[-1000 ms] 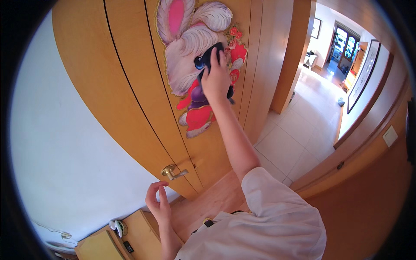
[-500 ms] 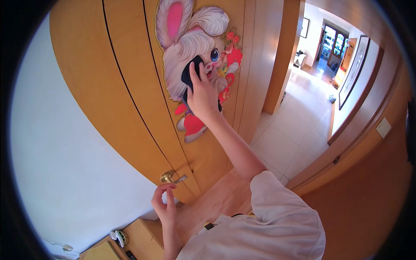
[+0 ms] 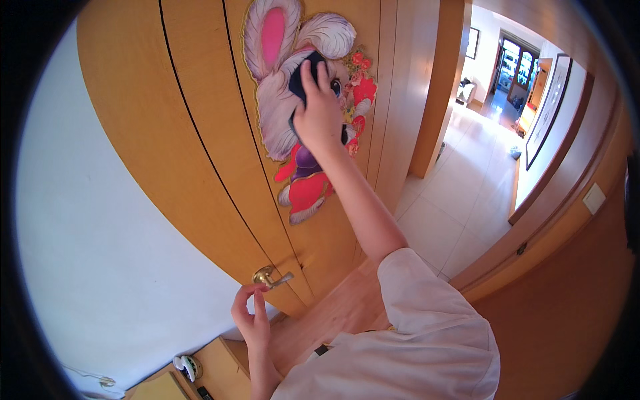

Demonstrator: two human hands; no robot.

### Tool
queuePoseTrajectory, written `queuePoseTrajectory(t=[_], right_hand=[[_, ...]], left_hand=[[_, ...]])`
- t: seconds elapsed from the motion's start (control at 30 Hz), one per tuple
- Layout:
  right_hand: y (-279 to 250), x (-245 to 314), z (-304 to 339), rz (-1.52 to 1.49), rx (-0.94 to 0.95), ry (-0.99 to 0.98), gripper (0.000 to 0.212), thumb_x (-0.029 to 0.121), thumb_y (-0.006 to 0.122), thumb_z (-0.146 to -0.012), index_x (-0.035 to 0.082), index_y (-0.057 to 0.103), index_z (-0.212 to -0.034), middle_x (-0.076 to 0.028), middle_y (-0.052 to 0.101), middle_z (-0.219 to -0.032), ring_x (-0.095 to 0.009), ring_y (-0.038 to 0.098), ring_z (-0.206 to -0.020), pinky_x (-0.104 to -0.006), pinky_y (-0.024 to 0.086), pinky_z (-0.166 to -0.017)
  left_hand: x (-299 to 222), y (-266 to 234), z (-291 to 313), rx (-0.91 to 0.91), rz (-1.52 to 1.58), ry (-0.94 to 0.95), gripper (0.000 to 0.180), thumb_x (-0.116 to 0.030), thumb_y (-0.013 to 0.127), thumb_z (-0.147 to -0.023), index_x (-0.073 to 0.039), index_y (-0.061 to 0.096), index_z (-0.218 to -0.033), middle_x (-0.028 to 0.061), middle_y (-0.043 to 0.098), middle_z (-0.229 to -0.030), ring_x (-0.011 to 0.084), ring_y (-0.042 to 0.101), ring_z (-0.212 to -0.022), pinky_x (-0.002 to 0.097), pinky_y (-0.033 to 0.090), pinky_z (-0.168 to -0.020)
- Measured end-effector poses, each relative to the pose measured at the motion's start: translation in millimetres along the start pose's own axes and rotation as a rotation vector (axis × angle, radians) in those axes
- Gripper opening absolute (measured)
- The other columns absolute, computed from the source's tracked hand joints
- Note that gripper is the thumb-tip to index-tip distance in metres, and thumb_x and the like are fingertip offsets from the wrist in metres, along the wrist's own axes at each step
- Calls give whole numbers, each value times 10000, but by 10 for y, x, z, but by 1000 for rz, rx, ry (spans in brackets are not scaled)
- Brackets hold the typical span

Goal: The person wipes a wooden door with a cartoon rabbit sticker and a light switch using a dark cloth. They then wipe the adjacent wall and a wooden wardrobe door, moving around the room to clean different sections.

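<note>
My right hand (image 3: 319,117) reaches up the wooden door (image 3: 200,143). It presses a dark cloth (image 3: 303,79) flat against a white cartoon rabbit picture (image 3: 273,107), over the face beside the blue eye. Fingers and cloth cover part of the face and chest; the pink-lined ear, purple clothing and red part below still show. Lower down, my left hand (image 3: 252,319) is raised just below the brass door handle (image 3: 272,277). Its fingers curl over toward the thumb in a loose ring, and nothing shows inside it. The fingertips overlap the handle's base in view, though contact is unclear.
A pale wall (image 3: 127,233) stands left of the door. At lower left is a wooden cabinet (image 3: 223,373) with a white and green item (image 3: 189,367) on it. A tiled hallway (image 3: 460,180) runs off at right, past a light switch (image 3: 593,198).
My right hand has slid the cloth upward and slightly right, from the rabbit's cheek to its forehead, uncovering the purple clothing. My left hand has hardly moved. The view has shifted a little.
</note>
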State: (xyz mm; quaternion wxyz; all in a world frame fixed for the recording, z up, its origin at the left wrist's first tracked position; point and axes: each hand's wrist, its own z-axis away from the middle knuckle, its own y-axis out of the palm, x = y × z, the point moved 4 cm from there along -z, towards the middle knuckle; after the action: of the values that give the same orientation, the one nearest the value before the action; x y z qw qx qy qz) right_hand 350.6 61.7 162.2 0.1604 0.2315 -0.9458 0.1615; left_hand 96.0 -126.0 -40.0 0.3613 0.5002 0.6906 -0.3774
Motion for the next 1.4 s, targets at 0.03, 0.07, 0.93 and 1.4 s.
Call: queuePoseTrajectory(t=[0.03, 0.07, 0.93, 1.4], right_hand=[[2, 114, 57, 44, 2, -100, 738, -24, 596, -734, 123, 383, -1425, -200, 348, -1466, -418, 513, -1150, -463, 482, -890], [20, 250, 197, 78, 6, -203, 749, -35, 597, -728, 130, 384, -1427, -195, 332, -1479, -418, 506, -1162, -457, 481, -909], [-81, 850, -817, 8, -135, -284, 718, 16, 652, -718, 64, 394, -1386, -190, 394, -1442, -411, 546, -1008, -458, 509, -827], [150, 50, 478, -126, 17, -297, 782, -22, 617, -721, 110, 357, -1446, -160, 418, -1440, -399, 564, -1047, -455, 504, -792]], left_hand=[[0, 24, -12, 16, 12, 5, 121, -60, 543, -915, 17, 631, -883, 78, 661, -836, 167, 615, -832, 289, 458, -787], [7, 27, -25, 22, 18, 11, 122, -61, 543, -915, 18, 631, -882, 79, 660, -836, 168, 615, -833, 290, 459, -787], [-1, -83, -240, -71, 76, 45, 131, -47, 526, -915, 25, 635, -901, 80, 661, -820, 160, 607, -807, 284, 458, -792], [54, -66, -142, 7, 41, 32, 139, -47, 515, -940, 39, 619, -907, 93, 662, -883, 158, 615, -849, 279, 466, -800]])
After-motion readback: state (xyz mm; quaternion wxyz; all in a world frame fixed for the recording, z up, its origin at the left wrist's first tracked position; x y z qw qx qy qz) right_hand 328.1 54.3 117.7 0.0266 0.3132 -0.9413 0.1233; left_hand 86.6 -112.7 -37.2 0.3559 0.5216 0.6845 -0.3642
